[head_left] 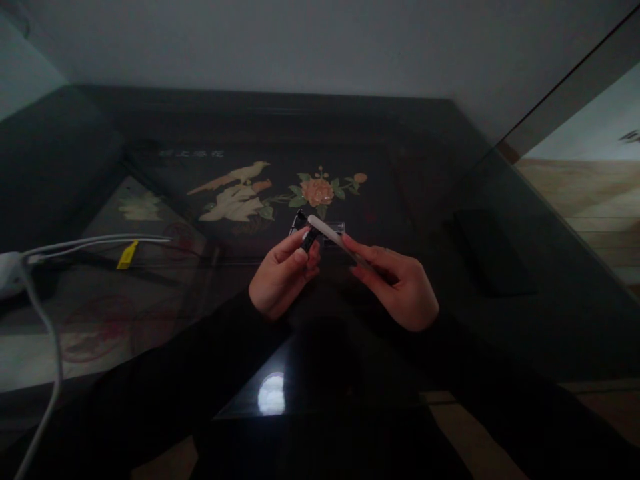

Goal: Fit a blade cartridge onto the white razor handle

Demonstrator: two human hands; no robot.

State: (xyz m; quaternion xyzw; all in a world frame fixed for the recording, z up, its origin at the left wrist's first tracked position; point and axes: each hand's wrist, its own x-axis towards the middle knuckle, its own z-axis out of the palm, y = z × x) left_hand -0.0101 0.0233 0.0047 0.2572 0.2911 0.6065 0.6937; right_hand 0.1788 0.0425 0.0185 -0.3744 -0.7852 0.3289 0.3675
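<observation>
Over the middle of the dark glass tabletop, my left hand (283, 275) pinches a small black object (309, 241) between thumb and fingers; its exact kind does not show. My right hand (397, 280) grips a long, flat, pale strip with a rounded end (327, 230), shaped like a nail file. The strip slants up to the left, and its tip overlaps the upper end of the black object; whether they touch I cannot tell. Just behind both, a small clear case (338, 227) is partly covered by the strip and fingers.
Under the glass tabletop (430, 153) lies a picture of birds and a peony (317, 192). A white cable (53, 327) with a yellow tag (128, 255) runs along the left, beside a white plug block (10, 273). A flat black rectangular object (493, 253) lies at right.
</observation>
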